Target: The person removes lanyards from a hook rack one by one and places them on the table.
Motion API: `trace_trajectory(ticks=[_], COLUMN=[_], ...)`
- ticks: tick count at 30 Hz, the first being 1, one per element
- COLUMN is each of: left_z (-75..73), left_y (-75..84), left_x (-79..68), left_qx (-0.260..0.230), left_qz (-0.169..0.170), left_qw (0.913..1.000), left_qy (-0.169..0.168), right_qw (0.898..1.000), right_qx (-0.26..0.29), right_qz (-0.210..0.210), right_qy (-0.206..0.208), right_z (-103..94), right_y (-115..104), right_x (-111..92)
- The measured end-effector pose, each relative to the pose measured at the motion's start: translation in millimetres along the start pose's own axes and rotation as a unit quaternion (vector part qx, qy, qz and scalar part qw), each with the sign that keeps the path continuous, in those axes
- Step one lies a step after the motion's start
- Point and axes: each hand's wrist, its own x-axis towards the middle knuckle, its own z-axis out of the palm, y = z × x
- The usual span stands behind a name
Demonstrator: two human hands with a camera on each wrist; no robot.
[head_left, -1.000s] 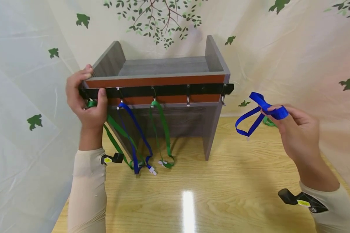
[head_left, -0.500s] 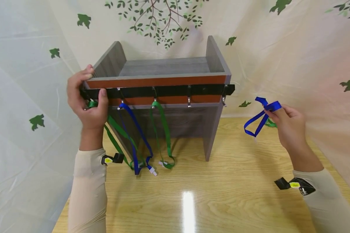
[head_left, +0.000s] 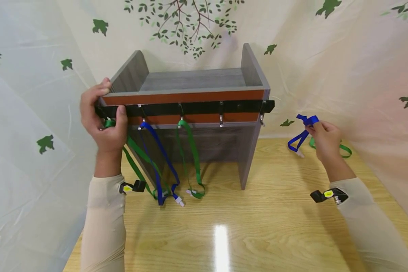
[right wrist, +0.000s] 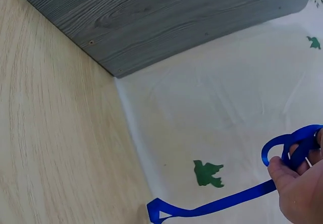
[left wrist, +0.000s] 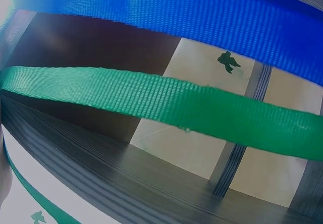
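Note:
My left hand grips the left end of a grey shelf unit, thumb over the black hook rail on its front. Over at the right, my right hand pinches a blue lanyard, whose lower loop dangles; in the right wrist view its strap stretches left from the fingers. From the rail hang a blue lanyard, a green lanyard and, by my left hand, another green lanyard. Two metal hooks at the right carry nothing.
Behind my right hand a green lanyard lies on the wooden table. Pale cloth walls printed with leaves enclose the back and sides. The shelf's right side panel stands between the hanging lanyards and my right hand.
My right hand has moved left and farther away with the blue lanyard, uncovering more of the green lanyard behind it. The left hand keeps its grip on the shelf.

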Motion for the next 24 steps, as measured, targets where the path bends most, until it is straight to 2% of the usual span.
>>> trace_trajectory(ticks=[6, 10, 14, 16, 18, 20, 22, 24], left_z=[0.7, -0.4, 0.2, 0.7, 1.3, 1.1, 1.5, 1.6], left_y=[-2.0, -1.7, -0.1, 0.0, -0.1, -0.6, -0.9, -1.3], left_x=[-1.0, -1.1, 0.0, 0.0, -0.5, -0.8, -1.5, -1.6], left_qx=[0.002, 0.004, -0.003, -0.007, -0.01, -0.009, -0.01, -0.008], left_qz=[0.002, 0.004, 0.001, 0.0, 0.0, 0.0, -0.002, -0.002], left_qw=[1.0, 1.0, 1.0, 0.9999, 0.9999, 0.9999, 0.9999, 0.9999], left_qy=[-0.004, -0.001, 0.008, 0.009, 0.009, 0.008, 0.008, 0.007], right_qw=[0.999, 0.999, 0.994, 0.989, 0.979, 0.961, 0.934, 0.9], right_qx=[0.008, -0.013, -0.071, -0.118, -0.179, -0.257, -0.347, -0.428], right_qz=[0.032, 0.049, 0.071, 0.083, 0.088, 0.082, 0.059, 0.031], right_qy=[-0.001, -0.013, -0.033, -0.042, -0.051, -0.061, -0.066, -0.077], right_z=[-2.2, -4.7, -11.9, -17.9, -23.6, -29.4, -33.6, -37.6], right_y=[8.6, 13.9, 23.3, 30.6, 38.8, 46.7, 53.8, 60.2], right_x=[10.2, 16.8, 23.1, 26.1, 29.1, 32.7, 35.1, 37.2])
